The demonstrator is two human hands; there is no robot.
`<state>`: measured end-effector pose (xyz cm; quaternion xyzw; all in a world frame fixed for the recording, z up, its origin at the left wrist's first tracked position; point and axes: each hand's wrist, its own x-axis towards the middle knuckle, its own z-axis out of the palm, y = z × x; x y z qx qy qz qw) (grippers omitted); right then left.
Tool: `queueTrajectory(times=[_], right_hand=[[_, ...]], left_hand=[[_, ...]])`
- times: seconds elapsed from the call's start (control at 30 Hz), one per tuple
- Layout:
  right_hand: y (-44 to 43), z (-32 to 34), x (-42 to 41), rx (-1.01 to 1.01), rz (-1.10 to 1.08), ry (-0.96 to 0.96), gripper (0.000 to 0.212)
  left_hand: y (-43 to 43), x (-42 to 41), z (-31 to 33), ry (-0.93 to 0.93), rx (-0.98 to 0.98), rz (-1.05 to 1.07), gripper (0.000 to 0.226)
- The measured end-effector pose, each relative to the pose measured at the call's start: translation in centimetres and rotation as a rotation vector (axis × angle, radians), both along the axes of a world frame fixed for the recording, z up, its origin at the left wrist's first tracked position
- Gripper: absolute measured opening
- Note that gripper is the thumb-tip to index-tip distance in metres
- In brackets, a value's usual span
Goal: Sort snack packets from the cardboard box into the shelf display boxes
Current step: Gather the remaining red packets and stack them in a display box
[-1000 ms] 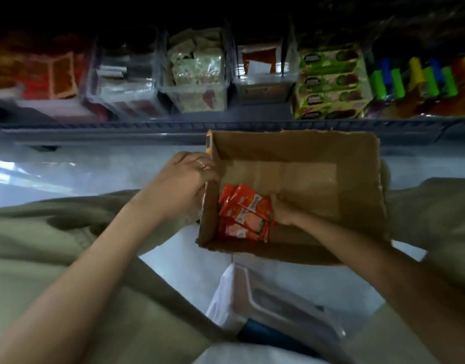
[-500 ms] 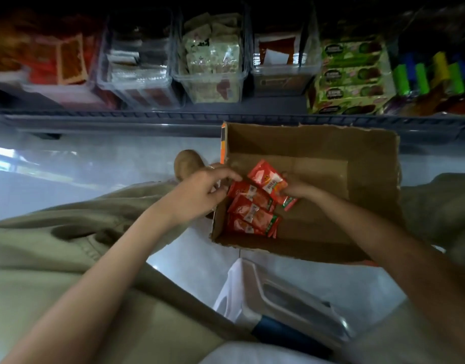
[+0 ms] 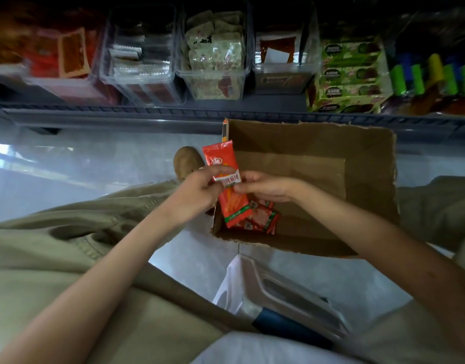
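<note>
Head view. The packet (image 3: 221,164), red with a white label band, is held upright over the left wall of the box (image 3: 357,179), below the shelf (image 3: 226,112). The left hand (image 3: 197,191) pinches its label band between thumb and fingertips. The right hand (image 3: 265,186) pinches it from the other side. Whether the red film hanging below is the same packet or a 2nd one cannot be told. More packets (image 3: 264,219) lie in the box's near left corner.

Likely hazards:
- With 2 light fingertip pinches on slick film, releasing either hand early could let the packet slide. Because it hangs over the wall, it might drop to the floor, not into the box.
- The 3 clear bins (image 3: 213,82) look alike and their stock is blurred, so a hasty reach risks the wrong bin.
</note>
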<state>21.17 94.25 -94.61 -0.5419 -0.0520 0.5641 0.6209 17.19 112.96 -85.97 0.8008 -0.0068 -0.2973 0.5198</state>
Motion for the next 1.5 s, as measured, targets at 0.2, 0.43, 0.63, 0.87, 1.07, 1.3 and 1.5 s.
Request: queueTrajectory(times=[0.2, 0.43, 0.63, 0.87, 1.07, 1.3, 1.5], right_hand=[[-2.0, -6.1, -1.6, -0.535, 0.203, -0.377, 0.029], [-2.0, -12.3, -4.3, -0.883, 0.568, -0.568, 0.039], [-1.3, -10.7, -4.5, -0.848, 0.487, -0.547, 0.033], [-3.8, -3.8, -1.5, -0.660, 0.195, -0.566, 0.028], [-5.6, 6.5, -0.6, -0.484, -0.252, -0.826, 0.035], [-5.9, 14.2, -1.6, -0.195, -0.273, -0.769, 0.030], [-6.5, 16.4, -2.5, -0.253, -0.147, -0.956, 0.033]], left_hand=[[1.0, 1.4, 0.2, -0.278, 0.215, 0.165, 0.018], [1.9, 1.9, 0.7, -0.320, 0.218, 0.265, 0.023], [1.7, 1.7, 0.6, -0.321, 0.258, 0.249, 0.020], [1.3, 1.6, 0.8, -0.295, 0.273, 0.246, 0.022], [0.0, 1.7, 1.5, -0.298, 0.286, 0.207, 0.018], [-4.0, 1.6, 4.9, -0.186, -0.184, 0.308, 0.017], [-6.9, 1.5, 7.4, -0.334, -0.336, 0.252, 0.015]])
